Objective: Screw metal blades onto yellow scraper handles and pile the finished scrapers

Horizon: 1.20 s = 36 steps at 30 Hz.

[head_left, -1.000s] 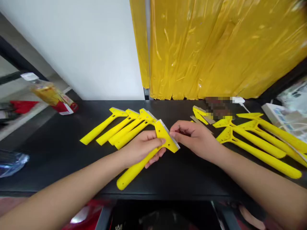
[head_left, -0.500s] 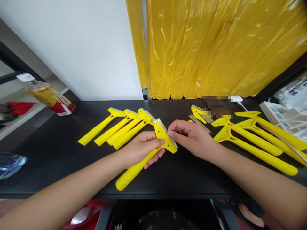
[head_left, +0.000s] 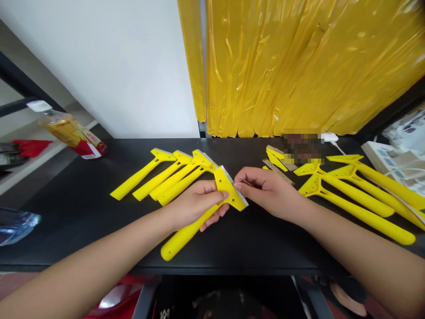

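My left hand (head_left: 202, 201) is closed around the neck of a yellow scraper (head_left: 229, 190), thumb on its triangular head. A silver blade strip (head_left: 244, 201) runs along the head's upper right edge, and two holes in the head look unfilled. At that edge, my right hand (head_left: 265, 188) is closed in a pinch, fingertips against or very near the blade. Small thin dark metal bits (head_left: 245, 181) show between its fingers, too small to name surely. Left of the hands lie several yellow scrapers (head_left: 172, 175) with blades and screws in their heads.
Several yellow scraper handles (head_left: 361, 215) lie at the right, crossed by a white cable. Behind my right hand are small yellow plates (head_left: 277, 159) and brown strips (head_left: 279, 170), beside a blurred-out patch. A tilted drink bottle (head_left: 75, 135) stands back left on the black table (head_left: 83, 239).
The view has shifted slightly. Both hands keep almost the same pose at the scraper; the right fingertips stay at the blade edge.
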Motion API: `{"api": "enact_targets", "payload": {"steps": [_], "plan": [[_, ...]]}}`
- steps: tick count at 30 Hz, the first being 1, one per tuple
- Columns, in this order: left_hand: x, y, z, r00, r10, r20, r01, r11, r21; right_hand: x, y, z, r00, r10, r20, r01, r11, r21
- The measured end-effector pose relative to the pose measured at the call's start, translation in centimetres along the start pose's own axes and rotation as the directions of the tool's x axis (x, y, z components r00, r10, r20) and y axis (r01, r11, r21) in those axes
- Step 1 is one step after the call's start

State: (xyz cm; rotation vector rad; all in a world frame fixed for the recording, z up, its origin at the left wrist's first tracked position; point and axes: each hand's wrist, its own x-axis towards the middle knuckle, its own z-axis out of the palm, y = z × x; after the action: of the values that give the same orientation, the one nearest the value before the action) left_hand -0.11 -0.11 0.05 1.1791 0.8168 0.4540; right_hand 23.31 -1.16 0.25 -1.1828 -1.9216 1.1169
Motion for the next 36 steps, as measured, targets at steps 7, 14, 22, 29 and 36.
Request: {"api": "enact_targets", "payload": {"steps": [7, 14, 22, 29, 36], "plan": [[0.13, 0.03, -0.09, 1.0, 0.004, 0.014, -0.004, 1.0, -0.009, 0.17, 0.4, 0.08, 1.0, 0.014, -0.002, -0.014, 1.0, 0.028], [0.15, 0.0, -0.1, 1.0, 0.005, 0.009, -0.005, 1.0, -0.005, 0.12, 0.63, 0.26, 1.0, 0.014, -0.008, -0.014, 0.999, 0.044], [0.15, -0.02, -0.04, 1.0, -0.011, 0.0, 0.011, 1.0, -0.003, 0.16, 0.71, 0.31, 1.0, 0.031, -0.003, -0.031, 0.998, 0.052], [0.15, -0.15, -0.15, 1.0, 0.003, 0.005, -0.003, 1.0, 0.0, 0.1, 0.55, 0.26, 0.999, 0.033, -0.003, -0.033, 0.997, 0.067], [-0.03, 0.18, -0.11, 1.0, 0.02, -0.004, -0.02, 1.0, -0.007, 0.18, 0.28, 0.14, 0.998, 0.034, 0.048, -0.039, 0.994, 0.102]]}}
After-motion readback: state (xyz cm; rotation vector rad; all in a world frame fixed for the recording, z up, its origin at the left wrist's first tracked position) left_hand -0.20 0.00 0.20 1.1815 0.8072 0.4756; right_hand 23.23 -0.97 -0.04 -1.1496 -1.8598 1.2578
